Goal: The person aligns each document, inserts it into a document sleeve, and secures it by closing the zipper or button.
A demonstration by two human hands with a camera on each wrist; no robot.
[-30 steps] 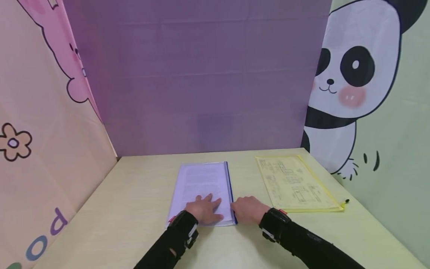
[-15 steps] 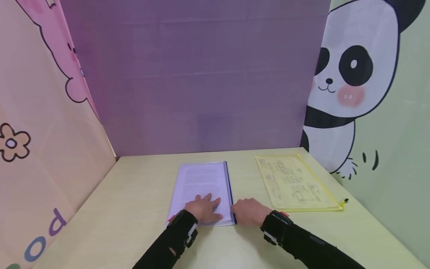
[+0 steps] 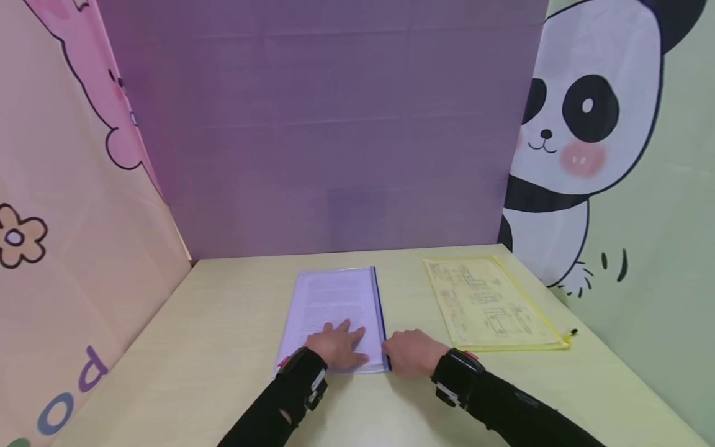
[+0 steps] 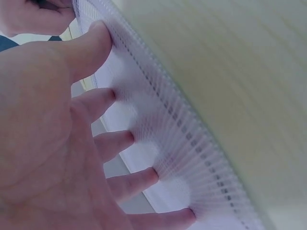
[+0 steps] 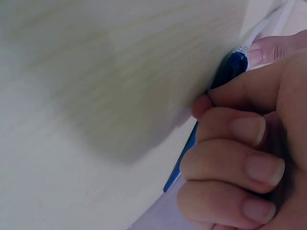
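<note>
A pale lavender document pouch [image 3: 335, 295] with printed paper inside lies flat on the table; the left wrist view shows its mesh surface [image 4: 158, 110]. Along its right side runs a dark blue edge strip [image 3: 379, 298]. My left hand [image 3: 337, 347] rests on the near half of the pouch, fingers spread and fingertips touching it. At the near right corner my right hand [image 3: 414, 352] pinches the blue edge between thumb and forefinger, and its other fingers are curled in. The right wrist view shows the blue strip [image 5: 230, 67] passing behind that pinch.
A yellow pouch [image 3: 491, 301] holding a sheet with drawn figures lies on the right of the pale table [image 3: 234, 323], a pull tab at its near right corner. A purple backdrop [image 3: 357, 124] stands behind, with printed side walls [image 3: 648, 248] left and right.
Both hands keep their places at the pouch, and the pouch lies as before. The head view has shifted very slightly.
</note>
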